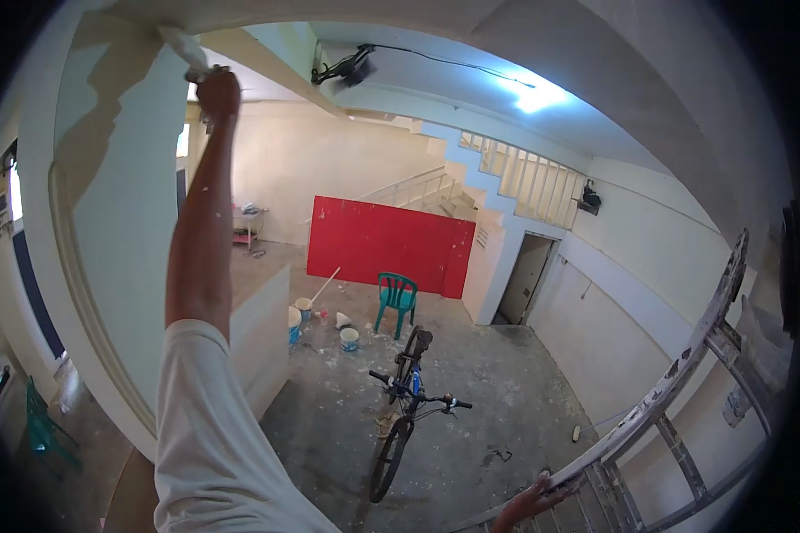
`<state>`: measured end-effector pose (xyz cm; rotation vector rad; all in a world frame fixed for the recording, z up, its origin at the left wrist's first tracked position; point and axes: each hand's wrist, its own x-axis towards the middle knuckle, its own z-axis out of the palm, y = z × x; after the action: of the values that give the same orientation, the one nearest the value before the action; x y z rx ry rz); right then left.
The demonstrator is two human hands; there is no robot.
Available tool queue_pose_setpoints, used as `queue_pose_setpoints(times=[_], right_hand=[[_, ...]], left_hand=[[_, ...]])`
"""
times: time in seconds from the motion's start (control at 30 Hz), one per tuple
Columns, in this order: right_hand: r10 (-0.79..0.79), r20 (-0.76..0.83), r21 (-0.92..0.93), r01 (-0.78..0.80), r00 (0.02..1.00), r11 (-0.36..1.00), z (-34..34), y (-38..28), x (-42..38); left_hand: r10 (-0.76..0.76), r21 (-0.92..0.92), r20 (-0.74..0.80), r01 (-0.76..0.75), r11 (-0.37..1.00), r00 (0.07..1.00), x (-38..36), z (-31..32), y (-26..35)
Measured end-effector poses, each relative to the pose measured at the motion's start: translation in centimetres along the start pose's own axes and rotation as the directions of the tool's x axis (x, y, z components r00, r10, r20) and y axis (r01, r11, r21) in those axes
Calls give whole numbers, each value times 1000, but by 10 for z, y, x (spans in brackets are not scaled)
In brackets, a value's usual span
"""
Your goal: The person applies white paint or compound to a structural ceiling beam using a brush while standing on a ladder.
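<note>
My left hand [217,94] is raised high at the upper left, closed around the handle of what looks like a paintbrush [185,49]. Its pale head touches the corner where the wall [124,222] meets the beam overhead. A darker, uneven patch [107,98] runs down that wall. Low at the right, my right hand [529,505] grips the side of a paint-spattered ladder [636,435]; part of its fingers is hidden.
Below stand a bicycle [409,391], a green plastic chair [397,298] and several paint buckets [349,338]. A red panel [387,244] leans at the back, before a staircase [480,169]. A wall-mounted fan [351,68] hangs near the ceiling.
</note>
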<state>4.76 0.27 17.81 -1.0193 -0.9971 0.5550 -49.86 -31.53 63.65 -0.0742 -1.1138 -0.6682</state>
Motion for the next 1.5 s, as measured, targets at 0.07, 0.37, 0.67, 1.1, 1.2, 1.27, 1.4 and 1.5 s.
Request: queue_pose_setpoints(times=[0.07, 0.37, 0.67, 1.1, 1.2, 1.27, 1.4, 1.5], right_hand=[[4, -8, -74, -5, 1000, 997, 0, 0, 0], [-102, 35, -130, 106, 994, 986, -1, 37, 7], [-145, 64, -119, 152, 987, 981, -4, 42, 4], [-194, 107, -127, 207, 975, 970, -9, 55, 8], [-198, 72, -102, 205, 977, 973, -5, 49, 5], [-162, 19, -139, 163, 987, 977, -5, 67, 8], [-223, 55, -73, 226, 973, 971, -8, 40, 6], [-151, 113, -71, 159, 982, 985, -7, 31, 7]], left_hand=[[73, -2, 13, -73, 997, 997, 18, 13, -26], [7, -265, -3, -8, 964, 1000, -40, 28, 129], [-224, -642, 673, 708, 295, 704, -115, -55, 396], [-366, -607, 591, 695, 386, 719, -196, -61, 299], [-439, -544, 409, 600, 586, 800, -167, -30, 210], [-382, -468, 197, 429, 772, 903, -143, -15, 136], [-337, -55, -4, 337, 940, 941, -65, -28, 21], [-57, 53, 181, 48, 997, 982, -13, -51, -23]])
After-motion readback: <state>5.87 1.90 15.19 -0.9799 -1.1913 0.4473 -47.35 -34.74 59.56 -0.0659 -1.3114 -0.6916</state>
